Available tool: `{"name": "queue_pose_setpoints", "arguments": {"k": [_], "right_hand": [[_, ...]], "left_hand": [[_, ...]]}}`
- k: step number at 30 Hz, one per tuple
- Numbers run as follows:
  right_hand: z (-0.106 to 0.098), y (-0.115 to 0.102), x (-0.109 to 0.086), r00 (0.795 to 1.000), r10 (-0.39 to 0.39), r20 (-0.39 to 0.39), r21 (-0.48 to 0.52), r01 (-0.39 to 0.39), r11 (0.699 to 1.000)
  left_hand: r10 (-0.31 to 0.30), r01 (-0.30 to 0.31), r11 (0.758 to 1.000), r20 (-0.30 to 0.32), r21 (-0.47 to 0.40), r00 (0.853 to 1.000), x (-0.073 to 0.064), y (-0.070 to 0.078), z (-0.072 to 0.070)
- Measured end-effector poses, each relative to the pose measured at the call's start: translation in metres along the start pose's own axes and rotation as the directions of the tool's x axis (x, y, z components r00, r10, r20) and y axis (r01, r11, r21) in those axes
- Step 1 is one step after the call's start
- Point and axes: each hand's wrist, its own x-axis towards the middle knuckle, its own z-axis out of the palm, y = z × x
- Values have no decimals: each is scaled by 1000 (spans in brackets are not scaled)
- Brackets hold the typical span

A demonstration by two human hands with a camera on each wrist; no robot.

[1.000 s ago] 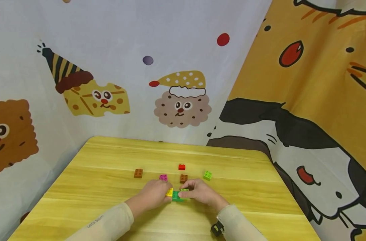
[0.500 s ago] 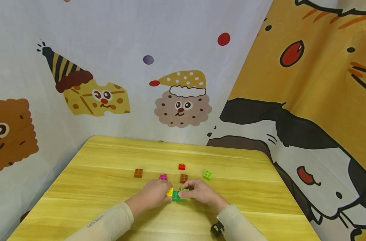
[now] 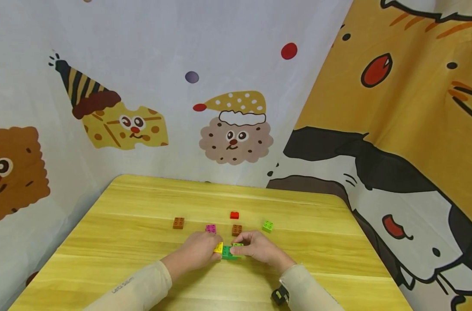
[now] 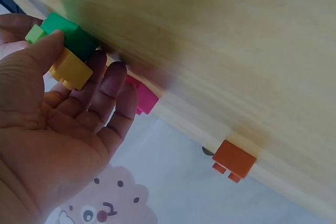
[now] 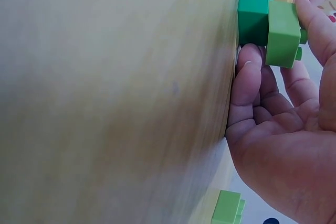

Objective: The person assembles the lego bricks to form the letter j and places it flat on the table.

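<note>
I'm watching the fingers of the left hand [image 3: 194, 250] pinching a yellow block [image 3: 219, 247], parting only as far as its sides, while those of the right hand [image 3: 261, 249] are gripping a light-green block [image 5: 282, 35] likewise. Between them a dark-green block [image 3: 226, 253] is lying on the table [image 3: 321, 242], its long axis running from left fingers to right, the yellow block sitting over its left end, the light-green over its right; neither hand is plainly nearer. Just beyond the left fingers, a magenta block [image 3: 210, 228] is resting; beyond the right, a brown block [image 3: 237, 230]. Another brown block [image 3: 178, 223] is lying farther left, a lime block [image 3: 267, 226] farther right, a red block [image 3: 234, 215] sitting farthest.
</note>
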Motion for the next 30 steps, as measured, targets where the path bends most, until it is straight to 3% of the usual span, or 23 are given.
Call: {"name": "queue_pose_setpoints", "arguments": {"k": [6, 11, 14, 16, 18, 19, 21, 23, 25, 28, 30], "right_hand": [[0, 3, 0, 1000, 0, -1, -3, 0, 1000], [0, 2, 0, 1000, 1, -1, -21, -1, 1000], [0, 1, 1, 1000, 1, 1, -33, -1, 999], [0, 0, 0, 1000, 4, -1, -36, -4, 999], [-1, -1, 0, 1000, 6, -4, -37, -6, 999], [-1, -1, -1, 1000, 7, -3, -35, -7, 999], [-1, -1, -1, 1000, 8, -3, -36, -9, 999], [-1, -1, -1, 1000, 8, -1, -37, -8, 999], [0, 0, -1, 1000, 9, 0, -38, -9, 999], [0, 0, -1, 1000, 6, 0, -38, -6, 999], [0, 1, -1, 1000, 3, -1, -39, -3, 999]], "left_hand": [[12, -12, 1000, 20, 9, 1000, 0, -1, 2], [-9, 12, 997, 38, -78, 999, -3, -5, -9], [15, -21, 997, -78, -74, 997, -2, -13, -23], [18, -21, 1000, -189, -13, 982, 1, -23, -32], [-10, 26, 998, -270, 54, 963, 4, -35, -39], [-42, 65, 995, -277, 75, 960, 6, -42, -41], [-123, 148, 984, -223, 96, 967, 7, -56, -42], [-187, 199, 975, -118, 102, 975, 7, -68, -41], [-228, 228, 970, -9, 89, 974, 6, -76, -38], [-239, 238, 971, 72, 28, 968, 3, -84, -30], [-216, 216, 976, 80, 3, 973, -1, -87, -24]]}}
